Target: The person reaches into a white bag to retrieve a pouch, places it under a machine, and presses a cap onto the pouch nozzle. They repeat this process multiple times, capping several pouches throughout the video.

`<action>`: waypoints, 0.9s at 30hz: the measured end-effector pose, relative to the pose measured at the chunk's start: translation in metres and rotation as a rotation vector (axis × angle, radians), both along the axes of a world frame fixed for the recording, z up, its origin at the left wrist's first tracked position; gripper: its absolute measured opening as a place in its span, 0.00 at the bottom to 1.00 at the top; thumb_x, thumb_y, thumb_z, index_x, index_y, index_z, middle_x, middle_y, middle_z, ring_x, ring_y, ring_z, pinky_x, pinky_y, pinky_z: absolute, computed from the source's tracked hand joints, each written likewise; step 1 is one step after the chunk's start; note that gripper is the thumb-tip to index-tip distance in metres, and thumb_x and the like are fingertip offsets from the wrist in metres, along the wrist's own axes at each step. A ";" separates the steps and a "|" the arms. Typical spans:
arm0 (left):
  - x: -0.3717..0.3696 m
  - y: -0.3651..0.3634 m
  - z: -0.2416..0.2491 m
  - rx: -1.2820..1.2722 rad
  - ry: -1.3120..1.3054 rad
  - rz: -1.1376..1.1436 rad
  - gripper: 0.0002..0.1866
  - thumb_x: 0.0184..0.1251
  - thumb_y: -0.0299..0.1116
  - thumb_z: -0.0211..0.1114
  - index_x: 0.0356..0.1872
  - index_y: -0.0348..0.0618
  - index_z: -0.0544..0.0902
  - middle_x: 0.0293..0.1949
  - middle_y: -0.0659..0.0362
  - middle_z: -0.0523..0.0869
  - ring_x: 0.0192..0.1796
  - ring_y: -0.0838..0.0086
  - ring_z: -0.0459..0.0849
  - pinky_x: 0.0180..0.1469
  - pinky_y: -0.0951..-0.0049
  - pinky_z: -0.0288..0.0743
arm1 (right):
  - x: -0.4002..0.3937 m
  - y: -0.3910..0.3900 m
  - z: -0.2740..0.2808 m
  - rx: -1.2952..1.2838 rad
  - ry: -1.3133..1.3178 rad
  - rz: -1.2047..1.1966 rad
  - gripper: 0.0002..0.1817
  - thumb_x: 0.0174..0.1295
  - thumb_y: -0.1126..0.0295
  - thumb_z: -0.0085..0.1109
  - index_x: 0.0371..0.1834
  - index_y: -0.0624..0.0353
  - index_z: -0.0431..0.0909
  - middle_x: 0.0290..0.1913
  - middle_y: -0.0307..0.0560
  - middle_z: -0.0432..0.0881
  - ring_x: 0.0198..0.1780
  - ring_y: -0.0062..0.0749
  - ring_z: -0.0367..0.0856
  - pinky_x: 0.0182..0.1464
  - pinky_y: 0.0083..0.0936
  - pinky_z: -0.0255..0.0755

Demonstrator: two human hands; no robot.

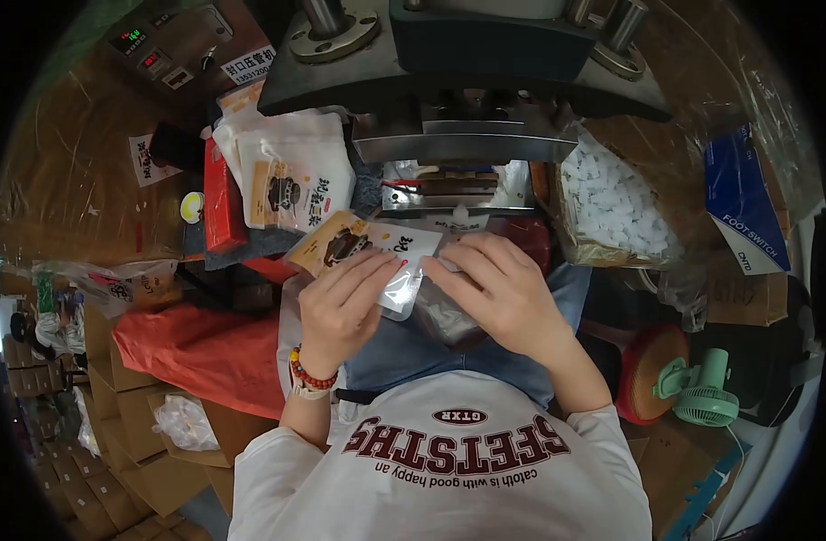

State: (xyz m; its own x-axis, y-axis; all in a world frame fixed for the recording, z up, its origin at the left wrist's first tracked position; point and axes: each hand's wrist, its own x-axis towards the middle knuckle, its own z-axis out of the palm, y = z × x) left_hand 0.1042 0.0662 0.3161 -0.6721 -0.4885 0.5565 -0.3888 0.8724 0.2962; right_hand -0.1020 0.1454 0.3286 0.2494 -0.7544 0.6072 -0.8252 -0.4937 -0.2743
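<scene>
A printed pouch (397,242), orange and white with a clear shiny part, lies tilted between my hands above my lap. My left hand (345,302), with a beaded bracelet at the wrist, has its fingers curled over the pouch and closed on it. Bent fingers of my right hand (496,284) close at the pouch's right side, over a clear plastic bag (444,316); what their tips pinch is hidden. Just beyond the hands is a metal sealing machine (462,149). More printed pouches (296,171) are stacked at its left.
A box of small white pieces (611,203) stands right of the machine, near a blue box (742,198). A red box (222,198) sits beside the pouch stack. At the right is a green fan (707,397); cardboard boxes (147,442) are at lower left.
</scene>
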 end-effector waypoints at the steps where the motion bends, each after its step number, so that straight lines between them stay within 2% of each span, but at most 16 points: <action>1: -0.004 0.004 0.003 0.079 0.004 -0.033 0.22 0.42 0.16 0.61 0.44 0.40 0.85 0.44 0.56 0.87 0.46 0.63 0.86 0.46 0.69 0.80 | -0.002 0.003 0.006 -0.039 0.060 -0.013 0.18 0.49 0.72 0.58 0.45 0.62 0.79 0.41 0.45 0.78 0.45 0.38 0.77 0.46 0.33 0.75; 3: -0.011 0.006 -0.002 0.260 0.021 -0.096 0.20 0.46 0.16 0.61 0.44 0.39 0.85 0.45 0.53 0.87 0.44 0.62 0.87 0.43 0.71 0.80 | -0.008 0.005 0.005 -0.076 0.121 -0.031 0.19 0.48 0.71 0.56 0.46 0.62 0.79 0.42 0.45 0.78 0.46 0.38 0.77 0.46 0.33 0.75; 6: -0.028 -0.001 -0.037 0.375 0.110 -0.096 0.19 0.47 0.16 0.62 0.44 0.40 0.85 0.44 0.52 0.87 0.43 0.61 0.87 0.42 0.70 0.80 | -0.023 0.007 -0.007 0.059 0.096 -0.076 0.20 0.48 0.72 0.56 0.47 0.63 0.78 0.45 0.46 0.77 0.47 0.39 0.76 0.46 0.32 0.75; 8: -0.032 0.000 -0.043 0.360 0.121 -0.059 0.21 0.47 0.17 0.62 0.45 0.43 0.84 0.44 0.54 0.87 0.45 0.62 0.86 0.43 0.70 0.80 | -0.029 0.014 -0.008 0.042 0.052 -0.213 0.20 0.48 0.71 0.55 0.47 0.64 0.77 0.45 0.46 0.77 0.48 0.38 0.76 0.48 0.31 0.74; 10: -0.037 0.003 -0.039 0.352 0.133 -0.013 0.22 0.46 0.18 0.62 0.46 0.46 0.84 0.43 0.56 0.87 0.46 0.63 0.86 0.45 0.69 0.80 | -0.029 0.018 0.001 0.031 0.072 -0.223 0.20 0.46 0.73 0.59 0.47 0.63 0.78 0.43 0.46 0.78 0.46 0.39 0.76 0.46 0.32 0.74; 12: -0.043 0.007 -0.027 0.203 0.048 0.005 0.21 0.46 0.18 0.62 0.46 0.44 0.84 0.43 0.56 0.87 0.46 0.63 0.85 0.45 0.69 0.80 | -0.028 0.017 0.003 0.014 0.089 -0.234 0.21 0.44 0.75 0.62 0.46 0.62 0.80 0.41 0.45 0.78 0.43 0.39 0.77 0.43 0.33 0.74; 15: -0.047 0.011 -0.017 0.112 -0.027 0.006 0.22 0.46 0.19 0.63 0.47 0.43 0.83 0.43 0.57 0.87 0.46 0.64 0.85 0.44 0.69 0.80 | -0.029 0.013 0.005 0.080 0.174 -0.173 0.21 0.43 0.75 0.62 0.46 0.62 0.80 0.41 0.45 0.78 0.42 0.39 0.77 0.43 0.33 0.74; 18: -0.042 0.009 -0.006 0.164 0.021 -0.115 0.21 0.45 0.20 0.64 0.46 0.41 0.84 0.42 0.56 0.87 0.43 0.61 0.86 0.40 0.69 0.80 | -0.036 0.015 0.009 0.092 0.055 -0.024 0.21 0.47 0.73 0.63 0.49 0.62 0.80 0.41 0.46 0.79 0.42 0.39 0.77 0.44 0.32 0.73; 19: -0.043 0.008 -0.009 0.164 0.021 -0.116 0.21 0.45 0.20 0.64 0.46 0.41 0.84 0.42 0.56 0.87 0.43 0.61 0.86 0.40 0.69 0.80 | -0.042 0.014 0.007 0.143 -0.104 0.060 0.21 0.50 0.73 0.63 0.50 0.61 0.79 0.43 0.48 0.79 0.43 0.40 0.77 0.45 0.32 0.73; 20: -0.044 0.006 -0.017 0.301 0.096 -0.178 0.18 0.49 0.21 0.64 0.45 0.41 0.84 0.41 0.56 0.87 0.39 0.66 0.86 0.38 0.71 0.80 | -0.046 0.012 0.004 0.194 -0.262 0.143 0.20 0.54 0.72 0.63 0.52 0.61 0.79 0.44 0.49 0.79 0.43 0.40 0.76 0.46 0.32 0.73; 21: -0.045 0.004 -0.026 0.439 0.173 -0.239 0.15 0.53 0.22 0.65 0.45 0.40 0.85 0.39 0.57 0.88 0.35 0.70 0.87 0.35 0.73 0.79 | -0.047 0.008 -0.001 0.197 -0.262 0.141 0.20 0.54 0.72 0.63 0.52 0.61 0.79 0.44 0.49 0.79 0.43 0.40 0.76 0.46 0.32 0.73; 22: -0.048 0.000 -0.038 0.441 0.173 -0.239 0.15 0.53 0.22 0.65 0.45 0.40 0.85 0.39 0.57 0.88 0.35 0.70 0.87 0.35 0.73 0.79 | -0.047 0.004 -0.007 0.301 -0.347 0.097 0.20 0.56 0.72 0.64 0.54 0.61 0.78 0.45 0.50 0.80 0.44 0.42 0.77 0.48 0.31 0.72; 24: -0.056 -0.006 -0.064 1.111 0.088 -0.120 0.09 0.62 0.28 0.67 0.43 0.37 0.86 0.36 0.58 0.89 0.32 0.81 0.84 0.33 0.79 0.77 | -0.047 -0.001 -0.018 0.404 -0.434 0.052 0.21 0.58 0.71 0.64 0.55 0.62 0.77 0.46 0.51 0.80 0.45 0.43 0.77 0.50 0.31 0.72; 25: -0.061 -0.009 -0.079 1.109 0.088 -0.122 0.09 0.62 0.28 0.67 0.43 0.37 0.86 0.36 0.58 0.89 0.32 0.81 0.84 0.33 0.79 0.77 | -0.048 -0.003 -0.021 0.279 -0.462 -0.113 0.20 0.58 0.71 0.64 0.54 0.62 0.77 0.47 0.51 0.81 0.48 0.44 0.77 0.51 0.33 0.71; 26: -0.066 -0.012 -0.092 1.302 0.269 -0.101 0.10 0.65 0.30 0.66 0.42 0.35 0.86 0.35 0.59 0.88 0.34 0.84 0.83 0.34 0.80 0.77 | -0.049 -0.004 -0.022 0.150 -0.485 -0.278 0.20 0.57 0.70 0.65 0.54 0.61 0.77 0.47 0.50 0.81 0.50 0.46 0.77 0.53 0.35 0.71; 27: -0.072 -0.015 -0.098 1.493 0.457 -0.078 0.12 0.67 0.33 0.66 0.41 0.33 0.86 0.34 0.60 0.88 0.35 0.86 0.81 0.35 0.82 0.76 | -0.059 0.000 -0.018 0.138 -0.520 -0.337 0.20 0.57 0.71 0.65 0.53 0.62 0.77 0.46 0.52 0.82 0.52 0.46 0.77 0.53 0.34 0.71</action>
